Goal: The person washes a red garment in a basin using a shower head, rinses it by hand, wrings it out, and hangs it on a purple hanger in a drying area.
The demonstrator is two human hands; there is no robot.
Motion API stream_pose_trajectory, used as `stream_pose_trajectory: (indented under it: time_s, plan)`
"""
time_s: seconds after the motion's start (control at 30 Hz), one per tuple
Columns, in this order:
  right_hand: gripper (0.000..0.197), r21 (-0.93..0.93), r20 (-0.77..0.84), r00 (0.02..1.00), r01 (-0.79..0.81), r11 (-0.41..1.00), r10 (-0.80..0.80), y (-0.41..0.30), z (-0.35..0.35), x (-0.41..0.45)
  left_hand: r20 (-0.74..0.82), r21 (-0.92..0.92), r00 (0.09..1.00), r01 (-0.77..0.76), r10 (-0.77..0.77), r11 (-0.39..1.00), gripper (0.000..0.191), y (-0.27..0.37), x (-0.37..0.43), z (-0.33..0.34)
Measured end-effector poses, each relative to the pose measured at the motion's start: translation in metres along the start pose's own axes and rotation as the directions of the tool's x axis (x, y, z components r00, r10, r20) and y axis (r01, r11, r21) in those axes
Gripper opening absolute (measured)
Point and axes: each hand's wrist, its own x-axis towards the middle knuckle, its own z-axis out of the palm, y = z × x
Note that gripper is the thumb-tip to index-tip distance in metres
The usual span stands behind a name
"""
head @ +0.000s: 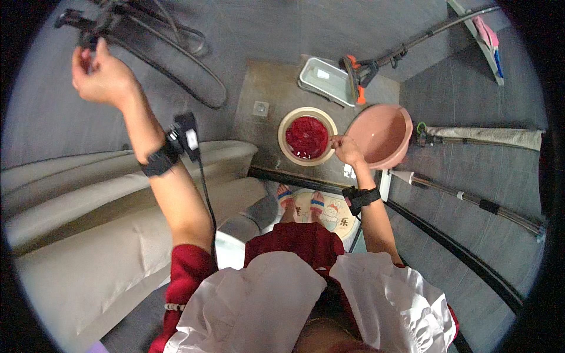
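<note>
My left hand (103,77) is raised at the upper left, fingers curled just below a dark shower mixer (90,28) on the grey tiled wall. Blur hides whether the fingers grip it or only touch it. Down on the floor, my right hand (348,149) pinches the right rim of a round cream basin (286,152). Inside the basin, a crumpled red cloth (307,136) lies in water. A larger pink plastic tub (375,130), tilted and with its inside showing, is right beside my right hand.
A shower hose (207,75) loops along the wall. Behind the basin are a grey-white rectangular tub (329,79) and an orange-trimmed mop head (355,79). A floor drain (261,108) is left of the basin. A pale curtain (132,212) hangs left; a dark threshold (300,177) crosses before my feet.
</note>
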Motion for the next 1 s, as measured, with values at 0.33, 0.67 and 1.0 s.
stream_pose_trajectory:
  time_s: [0.33,0.67,1.0]
  plan:
    - [0.025,0.082,0.031,0.981,-0.191,0.978,0.189,0.117,0.064,0.007,0.830,0.350,0.303,0.374,-0.469,0.859,0.020,-0.013,-0.387,-0.081]
    - [0.029,-0.082,0.216,0.955,-0.192,0.978,0.205,0.243,0.217,0.107,0.716,0.687,-0.270,0.435,-0.644,0.582,0.044,-0.202,-0.734,-0.169]
    - [0.065,0.167,-0.005,0.882,-0.463,0.870,0.470,0.392,0.329,0.273,0.747,0.654,-0.184,0.381,-0.639,0.654,0.073,-0.300,-0.840,-0.097]
